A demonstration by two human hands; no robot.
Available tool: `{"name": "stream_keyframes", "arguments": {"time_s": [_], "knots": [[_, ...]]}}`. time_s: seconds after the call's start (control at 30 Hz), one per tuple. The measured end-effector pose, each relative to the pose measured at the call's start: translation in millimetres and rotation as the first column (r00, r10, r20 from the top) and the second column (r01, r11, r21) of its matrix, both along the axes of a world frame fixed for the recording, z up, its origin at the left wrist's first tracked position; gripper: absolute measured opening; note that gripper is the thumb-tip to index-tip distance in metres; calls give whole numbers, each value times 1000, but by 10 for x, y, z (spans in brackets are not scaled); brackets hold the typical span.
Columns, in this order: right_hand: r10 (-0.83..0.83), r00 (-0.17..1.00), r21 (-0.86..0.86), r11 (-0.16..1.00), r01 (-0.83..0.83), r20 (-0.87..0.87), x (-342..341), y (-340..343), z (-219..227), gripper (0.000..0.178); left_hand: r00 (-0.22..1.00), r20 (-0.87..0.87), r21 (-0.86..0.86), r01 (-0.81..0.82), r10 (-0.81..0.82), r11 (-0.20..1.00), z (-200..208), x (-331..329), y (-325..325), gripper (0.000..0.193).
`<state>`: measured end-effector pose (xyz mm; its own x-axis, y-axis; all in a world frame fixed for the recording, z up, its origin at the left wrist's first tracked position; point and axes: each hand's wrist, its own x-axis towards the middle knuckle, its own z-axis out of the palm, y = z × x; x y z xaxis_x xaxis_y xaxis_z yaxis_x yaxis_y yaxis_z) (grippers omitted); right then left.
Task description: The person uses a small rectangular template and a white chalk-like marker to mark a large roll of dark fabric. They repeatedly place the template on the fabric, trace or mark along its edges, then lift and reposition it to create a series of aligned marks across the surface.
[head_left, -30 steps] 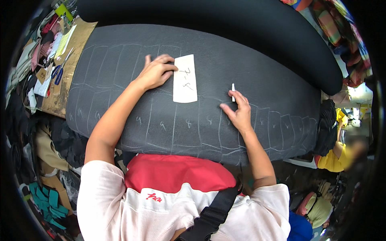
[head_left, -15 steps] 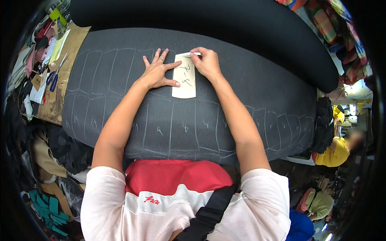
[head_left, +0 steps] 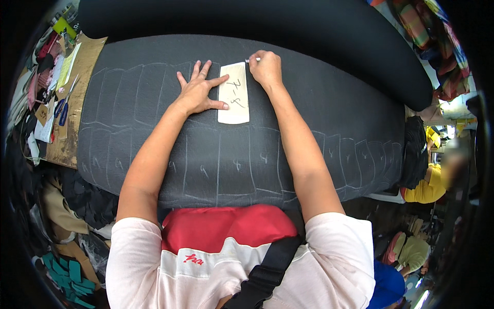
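Observation:
Dark grey fabric [head_left: 319,98] covers the wide surface before me, with rows of white outlines and handwritten marks on it. Near its middle lies a cream, roughly rectangular card template [head_left: 234,110] with slightly curved ends. My left hand [head_left: 196,96] is open, fingers spread: thumb and index finger rest on the template's left side, the others on the fabric. Just beyond the template's upper right corner, my right hand [head_left: 267,69] pinches a thin white stick of chalk [head_left: 258,59], its tip close to that corner.
A large black fabric roll [head_left: 247,18] spans the far side. At left, scissors [head_left: 63,110] lie on a wooden board [head_left: 87,67] beside papers. Cloth scraps [head_left: 67,278] are heaped lower left. A person in yellow [head_left: 429,185] is at the right.
My right hand has shifted from along the template's top edge to its upper right corner. My left hand keeps its hold on the template's left side; the whole view has shifted slightly.

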<state>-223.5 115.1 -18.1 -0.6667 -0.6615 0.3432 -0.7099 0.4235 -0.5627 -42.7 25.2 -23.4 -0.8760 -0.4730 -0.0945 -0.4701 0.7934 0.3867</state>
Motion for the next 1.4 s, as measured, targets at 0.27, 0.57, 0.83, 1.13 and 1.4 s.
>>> {"name": "stream_keyframes", "arguments": {"time_s": [0.27,0.57,0.83,1.13,1.4], "knots": [[150,988,135,979,-153,33,357,-195,-26,18,1000,10,-9,20,-20,1000,-25,-3,-16,92],[-179,983,41,983,177,39,192,-198,-45,15,999,-40,-48,21,-23,999,-94,-9,-26,91],[-72,996,127,989,79,-59,342,2,-82,13,999,-44,-13,22,-23,1000,-86,-16,-26,92],[195,964,439,861,-256,180,921,1036,257,13,999,-48,-21,15,-16,1000,-114,-23,-21,91],[236,926,104,955,-277,295,1208,826,69,14,997,-62,-11,38,-38,999,-84,-1,-26,91]]}}
